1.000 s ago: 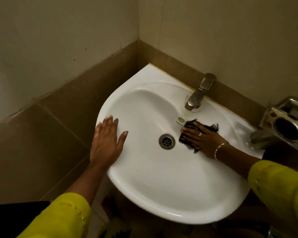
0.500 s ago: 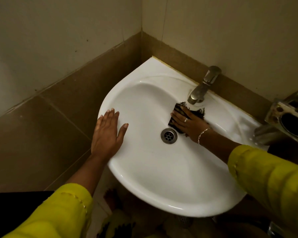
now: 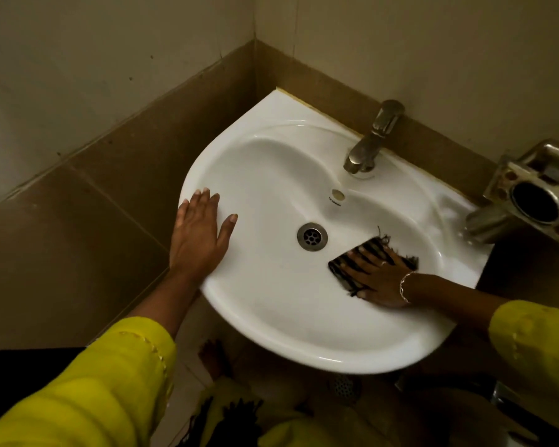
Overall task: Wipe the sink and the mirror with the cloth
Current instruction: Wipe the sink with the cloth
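Note:
A white corner sink [image 3: 271, 311] fills the middle of the view, with a metal drain [image 3: 312, 236] at its bottom. A dark striped cloth [image 3: 370, 250] lies flat on the basin's right inner slope, just right of the drain. My right hand [image 3: 380, 279] presses on the cloth with fingers spread straight, covering most of it. My left hand [image 3: 200, 235] rests flat on the sink's left rim, fingers straight, thumb pointing into the basin. No mirror is in view.
A metal tap [image 3: 370, 140] stands at the sink's back edge by the wall. A metal holder [image 3: 536, 198] with a round opening hangs at the right wall. Brown wall tiles [image 3: 88, 240] flank the sink on the left. A floor drain [image 3: 344, 387] shows below the basin.
My right hand slid the cloth from just below the tap down and right to the basin's right slope beside the drain. My left hand stayed on the left rim.

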Demonstrator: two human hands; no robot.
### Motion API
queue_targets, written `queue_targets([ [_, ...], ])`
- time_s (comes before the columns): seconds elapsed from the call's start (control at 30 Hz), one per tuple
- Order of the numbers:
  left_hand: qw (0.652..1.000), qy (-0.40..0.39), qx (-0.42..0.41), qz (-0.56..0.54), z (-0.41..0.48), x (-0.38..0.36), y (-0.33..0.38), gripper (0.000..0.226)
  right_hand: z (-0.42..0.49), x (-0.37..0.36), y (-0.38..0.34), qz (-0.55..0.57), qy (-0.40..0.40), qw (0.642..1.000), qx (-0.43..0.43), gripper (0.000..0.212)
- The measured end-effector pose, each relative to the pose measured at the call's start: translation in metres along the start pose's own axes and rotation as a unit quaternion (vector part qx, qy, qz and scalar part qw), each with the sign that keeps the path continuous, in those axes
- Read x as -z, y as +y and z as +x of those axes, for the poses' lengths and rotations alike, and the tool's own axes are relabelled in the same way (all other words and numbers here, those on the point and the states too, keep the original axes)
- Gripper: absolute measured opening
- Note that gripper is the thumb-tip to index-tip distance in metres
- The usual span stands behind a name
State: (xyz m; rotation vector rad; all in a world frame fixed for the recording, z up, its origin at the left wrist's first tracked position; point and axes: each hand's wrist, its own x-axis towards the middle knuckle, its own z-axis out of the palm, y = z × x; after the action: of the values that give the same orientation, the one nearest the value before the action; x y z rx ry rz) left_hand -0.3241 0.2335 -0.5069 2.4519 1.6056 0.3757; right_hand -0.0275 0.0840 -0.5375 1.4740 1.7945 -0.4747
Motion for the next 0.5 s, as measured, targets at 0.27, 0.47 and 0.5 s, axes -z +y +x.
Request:
queue_targets([
  [0.27, 1.000, -0.004, 0.000, 0.002, 0.001, -0.001, 0.000, 0.080, -0.008, 0.023, -0.064, 0.157, 0.008, 0.977, 0.146, 0.067],
  [0.47, 1.000, -0.001, -0.004, -0.011, -0.001, 0.001, 0.001, 0.079, 0.025, 0.048, -0.101, 0.219, 0.181, 0.932, 0.226, 0.087],
  [0.5, 1.000, 0.001, -0.005, -0.013, -0.001, 0.001, 0.000, 0.078, 0.037, 0.054, -0.107, 0.221, 0.217, 0.921, 0.235, 0.080],
])
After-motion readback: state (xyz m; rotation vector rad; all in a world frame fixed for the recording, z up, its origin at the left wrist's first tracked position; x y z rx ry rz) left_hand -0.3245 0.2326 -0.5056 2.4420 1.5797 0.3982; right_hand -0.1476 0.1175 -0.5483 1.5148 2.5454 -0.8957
